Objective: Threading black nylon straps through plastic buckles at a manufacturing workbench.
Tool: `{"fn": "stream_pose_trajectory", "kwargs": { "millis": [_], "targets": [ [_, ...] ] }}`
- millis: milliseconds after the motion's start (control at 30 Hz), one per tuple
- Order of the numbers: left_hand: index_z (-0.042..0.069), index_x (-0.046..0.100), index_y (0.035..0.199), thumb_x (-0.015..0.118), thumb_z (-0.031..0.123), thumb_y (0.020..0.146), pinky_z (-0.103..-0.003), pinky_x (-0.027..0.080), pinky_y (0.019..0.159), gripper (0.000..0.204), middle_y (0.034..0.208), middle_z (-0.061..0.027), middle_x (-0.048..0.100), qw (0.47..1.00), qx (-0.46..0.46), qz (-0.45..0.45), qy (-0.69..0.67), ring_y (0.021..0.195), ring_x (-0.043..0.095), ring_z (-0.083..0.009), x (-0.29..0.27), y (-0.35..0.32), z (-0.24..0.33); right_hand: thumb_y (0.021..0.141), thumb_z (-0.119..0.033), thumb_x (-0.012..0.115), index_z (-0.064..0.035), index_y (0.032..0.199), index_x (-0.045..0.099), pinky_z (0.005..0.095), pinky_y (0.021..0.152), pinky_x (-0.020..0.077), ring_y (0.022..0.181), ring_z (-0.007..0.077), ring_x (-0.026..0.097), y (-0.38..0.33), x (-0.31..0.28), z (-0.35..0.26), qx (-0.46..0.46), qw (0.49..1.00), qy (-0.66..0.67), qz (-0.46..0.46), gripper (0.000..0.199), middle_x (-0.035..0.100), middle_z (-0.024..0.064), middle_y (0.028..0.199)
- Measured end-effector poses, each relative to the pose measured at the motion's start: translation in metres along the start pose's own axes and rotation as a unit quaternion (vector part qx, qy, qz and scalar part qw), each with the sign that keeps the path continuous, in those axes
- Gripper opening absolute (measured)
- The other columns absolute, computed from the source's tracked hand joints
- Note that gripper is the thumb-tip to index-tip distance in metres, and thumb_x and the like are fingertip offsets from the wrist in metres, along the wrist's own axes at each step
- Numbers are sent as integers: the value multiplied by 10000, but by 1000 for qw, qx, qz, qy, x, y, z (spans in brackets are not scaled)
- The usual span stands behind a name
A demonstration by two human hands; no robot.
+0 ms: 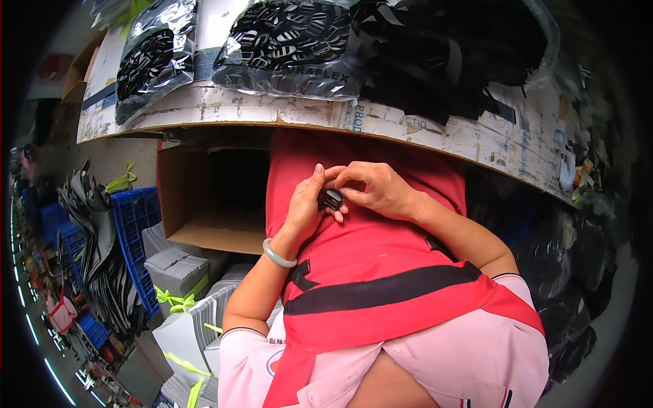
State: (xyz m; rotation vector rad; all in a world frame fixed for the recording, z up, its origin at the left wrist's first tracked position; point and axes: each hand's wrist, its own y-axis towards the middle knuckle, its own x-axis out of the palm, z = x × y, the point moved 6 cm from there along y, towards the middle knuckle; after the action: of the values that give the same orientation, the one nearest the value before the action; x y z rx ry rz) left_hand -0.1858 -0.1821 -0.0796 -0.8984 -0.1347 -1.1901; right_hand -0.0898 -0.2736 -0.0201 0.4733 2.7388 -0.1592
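Over my lap, my left hand (307,202) is curled around a small glossy black plastic buckle (330,199), which shows between its thumb and fingers. It resembles the pieces in the bags on the table. My right hand (382,190) is closed in a pinch, thumb against forefinger, right beside the buckle and touching the left fingers. Whatever those pinching fingertips hold, if anything, is hidden. A red apron (381,251) lies beneath both hands.
Ahead is a worn cardboard-covered table (272,109) bearing clear bags of black buckles (289,37) and dark strap-like pieces (435,61). An open cardboard box (218,234) sits under its edge. Left stand grey stacks (180,265) tied with yellow-green strips and a blue crate (136,238).
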Motion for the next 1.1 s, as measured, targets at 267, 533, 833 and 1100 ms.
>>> {"fn": "stream_pose_trajectory", "kwargs": {
  "millis": [267,533,833,1100],
  "targets": [
    [-43,618,1136,352,462,1047,-219,457,480,577,762,-72,633,995,21,-22,97,528,575,-127,-3,5,-7,875,-153,672,10,1050,616,366,807,535,984,305,644,1,15,-6,37,993,-71,-89,246,588,142,1219],
    [-48,629,1100,428,436,1031,-219,482,454,528,818,-89,647,999,40,-3,15,552,594,-127,0,8,-6,803,10,695,10,948,639,336,708,533,808,263,645,-5,8,13,36,997,75,1,155,619,129,1047],
    [-25,649,1032,639,131,943,-219,476,465,180,740,-76,648,1000,1,9,2,523,588,-131,-9,6,-8,791,67,606,-23,1140,617,348,792,552,935,287,631,-9,0,-8,-110,980,-145,81,361,591,126,1114],
    [-5,654,1013,631,158,955,-210,466,474,174,721,-61,636,1000,24,16,-12,518,575,-116,-9,9,-8,799,-111,714,-68,995,685,373,823,494,926,273,582,24,-113,4,-20,861,-391,323,202,631,74,1027]
  ]
}}
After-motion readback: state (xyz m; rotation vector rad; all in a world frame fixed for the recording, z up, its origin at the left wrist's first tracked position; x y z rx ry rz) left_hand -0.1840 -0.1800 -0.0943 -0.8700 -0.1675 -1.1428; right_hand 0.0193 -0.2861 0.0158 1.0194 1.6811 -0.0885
